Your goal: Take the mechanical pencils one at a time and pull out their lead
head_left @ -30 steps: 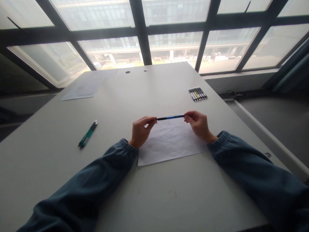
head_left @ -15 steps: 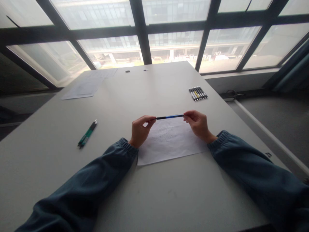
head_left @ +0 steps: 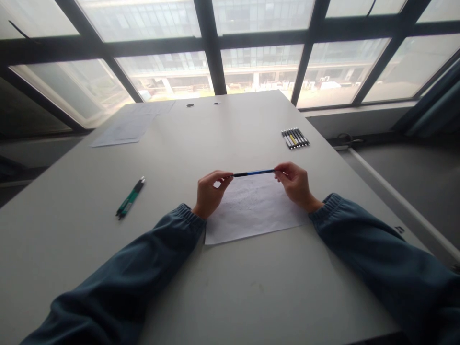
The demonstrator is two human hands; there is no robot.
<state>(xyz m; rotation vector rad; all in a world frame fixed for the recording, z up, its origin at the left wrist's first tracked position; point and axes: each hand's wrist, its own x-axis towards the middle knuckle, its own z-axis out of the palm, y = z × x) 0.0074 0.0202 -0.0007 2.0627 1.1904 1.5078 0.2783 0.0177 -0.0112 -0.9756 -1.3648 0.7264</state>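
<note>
A blue and black pen is held level between my two hands. My left hand pinches its black left end between thumb and fingers. At the other end, my right hand closes thumb and fingertips on the tip. Beneath the pen lies a white paper sheet with faint marks on it, its sides partly covered by my hands.
To the left lie green and black pens, side by side. A row of several pens, one yellow, rests near the table's right edge. Paper sheets lie at the far left, before the windows.
</note>
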